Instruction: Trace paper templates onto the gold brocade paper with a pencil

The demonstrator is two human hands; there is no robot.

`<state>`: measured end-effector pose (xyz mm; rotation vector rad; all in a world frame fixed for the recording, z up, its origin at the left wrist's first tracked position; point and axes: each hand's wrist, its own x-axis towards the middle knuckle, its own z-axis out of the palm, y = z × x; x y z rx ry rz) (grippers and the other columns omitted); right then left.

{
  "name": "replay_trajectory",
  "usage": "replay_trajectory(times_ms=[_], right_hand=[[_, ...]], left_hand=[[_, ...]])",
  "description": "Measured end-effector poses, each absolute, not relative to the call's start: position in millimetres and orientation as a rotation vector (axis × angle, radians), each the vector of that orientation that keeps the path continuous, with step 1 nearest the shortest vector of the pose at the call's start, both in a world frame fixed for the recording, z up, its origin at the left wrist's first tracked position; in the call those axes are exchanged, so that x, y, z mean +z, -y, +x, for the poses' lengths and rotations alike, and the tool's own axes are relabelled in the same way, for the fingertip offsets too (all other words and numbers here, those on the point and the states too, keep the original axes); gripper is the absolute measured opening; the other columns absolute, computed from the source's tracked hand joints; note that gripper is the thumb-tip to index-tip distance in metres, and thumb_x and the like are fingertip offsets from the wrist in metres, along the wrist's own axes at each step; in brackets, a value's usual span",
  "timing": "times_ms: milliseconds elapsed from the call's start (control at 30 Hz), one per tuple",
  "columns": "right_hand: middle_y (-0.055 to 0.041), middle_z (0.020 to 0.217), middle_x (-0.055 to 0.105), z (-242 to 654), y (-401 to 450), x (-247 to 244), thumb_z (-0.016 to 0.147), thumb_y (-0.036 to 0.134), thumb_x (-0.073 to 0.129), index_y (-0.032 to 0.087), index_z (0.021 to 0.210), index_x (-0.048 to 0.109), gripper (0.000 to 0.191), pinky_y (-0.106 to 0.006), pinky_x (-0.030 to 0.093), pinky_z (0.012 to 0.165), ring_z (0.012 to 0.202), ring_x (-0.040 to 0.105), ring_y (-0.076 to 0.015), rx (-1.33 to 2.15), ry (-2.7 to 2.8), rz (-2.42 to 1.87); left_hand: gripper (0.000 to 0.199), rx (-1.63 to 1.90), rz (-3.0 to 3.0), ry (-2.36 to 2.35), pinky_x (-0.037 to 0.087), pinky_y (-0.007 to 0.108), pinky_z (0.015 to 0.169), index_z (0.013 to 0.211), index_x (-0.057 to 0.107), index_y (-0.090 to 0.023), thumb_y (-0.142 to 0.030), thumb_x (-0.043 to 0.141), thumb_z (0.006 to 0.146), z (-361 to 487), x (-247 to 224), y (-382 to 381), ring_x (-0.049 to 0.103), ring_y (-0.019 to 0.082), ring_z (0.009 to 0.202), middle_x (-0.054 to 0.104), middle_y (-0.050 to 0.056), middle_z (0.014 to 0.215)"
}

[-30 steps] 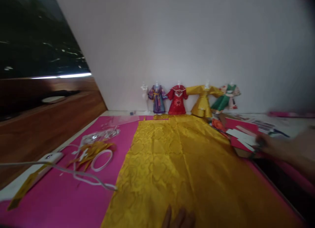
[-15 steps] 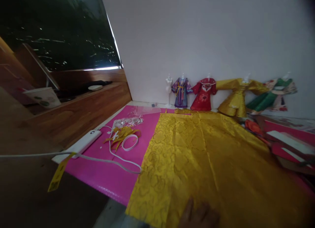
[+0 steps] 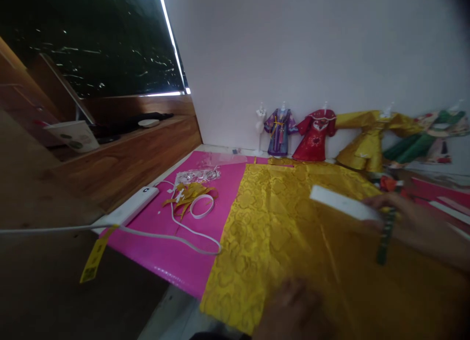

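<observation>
Yellow patterned brocade fabric (image 3: 257,222) covers much of the pink table mat. Reaching in from the right, my right hand (image 3: 391,208) is closed around one end of a flat white strip (image 3: 341,203), held over the fabric and pointing left. A dark green band (image 3: 384,239) with pale marks hangs by that hand; how it is attached is unclear. My left hand (image 3: 290,306) is low at the fabric's near edge, smeared by motion, so its fingers cannot be made out.
Small doll-size garments, including a red robe (image 3: 316,134) and a yellow robe (image 3: 372,139), stand along the wall. Left on the pink mat (image 3: 205,232) lie yellow scraps (image 3: 191,195), a white ring (image 3: 201,206) and a power strip (image 3: 128,210) with its cable.
My right hand has come into view from the right with the white strip. My left hand, earlier with fingers on the fabric, is now blurred. The view has shifted slightly.
</observation>
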<state>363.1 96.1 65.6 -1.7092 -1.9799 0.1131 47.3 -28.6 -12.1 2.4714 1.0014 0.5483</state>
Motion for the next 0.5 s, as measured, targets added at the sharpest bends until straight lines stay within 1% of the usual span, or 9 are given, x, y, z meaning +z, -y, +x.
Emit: replay_trajectory(times_ms=[33, 67, 100, 133, 233, 267, 367, 500], right_hand=[[-0.0140, 0.113, 0.070, 348.5, -96.2, 66.0, 0.090, 0.020, 0.066, 0.024, 0.091, 0.058, 0.009, -0.035, 0.051, 0.086, 0.106, 0.066, -0.0256, 0.297, 2.051, -1.591], [-0.0113, 0.110, 0.071, 331.1, -95.8, 66.1, 0.083, 0.024, 0.072, 0.026, 0.092, 0.058, 0.017, -0.038, 0.051, 0.083, 0.101, 0.067, -0.0278, 0.387, 2.111, -1.550], [-0.0099, 0.107, 0.070, 311.5, -95.0, 65.7, 0.081, 0.027, 0.071, 0.026, 0.095, 0.056, 0.021, -0.038, 0.050, 0.079, 0.096, 0.066, -0.0275, 0.456, 2.149, -1.512], [-0.0086, 0.104, 0.069, 291.0, -94.1, 64.8, 0.081, 0.027, 0.069, 0.025, 0.096, 0.055, 0.021, -0.037, 0.050, 0.075, 0.089, 0.066, -0.0254, 0.510, 2.177, -1.456], [-0.0054, 0.096, 0.065, 234.3, -93.4, 58.5, 0.079, 0.025, 0.068, 0.023, 0.098, 0.052, 0.024, -0.034, 0.047, 0.074, 0.082, 0.061, -0.0215, 0.549, 2.252, -1.362], [-0.0045, 0.092, 0.064, 219.6, -94.1, 55.5, 0.079, 0.024, 0.068, 0.023, 0.096, 0.051, 0.024, -0.034, 0.046, 0.072, 0.079, 0.060, -0.0210, 0.525, 2.268, -1.345], [-0.0025, 0.087, 0.061, 190.0, -97.4, 46.1, 0.076, 0.019, 0.067, 0.022, 0.097, 0.051, 0.026, -0.031, 0.043, 0.069, 0.076, 0.058, -0.0200, 0.507, 2.287, -1.319], [-0.0029, 0.088, 0.061, 170.7, -98.6, 39.4, 0.072, 0.012, 0.069, 0.022, 0.096, 0.051, 0.031, -0.031, 0.042, 0.069, 0.077, 0.057, -0.0204, 0.516, 2.287, -1.273]], left_hand=[[0.034, 0.511, 2.522, -0.927, 0.040, 0.050, 0.115, 0.131, 0.063, -0.028, -0.035, 0.060, 0.098, 33.0, 2.6, 24.9, 0.046, 0.032, 0.140, 0.058, 0.007, 0.144], [0.041, 0.536, 2.532, -0.939, 0.039, 0.052, 0.116, 0.133, 0.060, -0.020, -0.037, 0.061, 0.096, 17.9, 15.7, 21.1, 0.044, 0.034, 0.141, 0.056, 0.012, 0.145], [0.041, 0.539, 2.512, -1.039, 0.036, 0.053, 0.117, 0.136, 0.057, -0.018, -0.032, 0.058, 0.097, 2.7, 26.5, 17.4, 0.040, 0.033, 0.143, 0.054, 0.013, 0.148], [0.041, 0.569, 2.513, -1.133, 0.037, 0.055, 0.116, 0.137, 0.055, -0.017, -0.028, 0.055, 0.098, -11.8, 34.8, 13.5, 0.040, 0.033, 0.144, 0.054, 0.013, 0.148], [0.033, 0.545, 2.529, -1.369, 0.041, 0.062, 0.111, 0.128, 0.060, -0.019, -0.020, 0.050, 0.097, -48.0, 45.3, 0.8, 0.045, 0.034, 0.140, 0.057, 0.014, 0.143], [0.031, 0.530, 2.542, -1.419, 0.043, 0.061, 0.110, 0.125, 0.061, -0.019, -0.019, 0.048, 0.097, -57.7, 45.5, -3.4, 0.048, 0.033, 0.138, 0.059, 0.013, 0.140], [0.027, 0.577, 2.609, -1.516, 0.049, 0.054, 0.107, 0.121, 0.061, -0.019, -0.022, 0.047, 0.098, -81.3, 43.4, -13.9, 0.054, 0.031, 0.133, 0.061, 0.014, 0.137], [0.031, 0.719, 2.688, -1.576, 0.054, 0.045, 0.103, 0.128, 0.056, -0.017, -0.025, 0.048, 0.099, -98.6, 41.1, -23.1, 0.056, 0.029, 0.131, 0.059, 0.018, 0.138]])
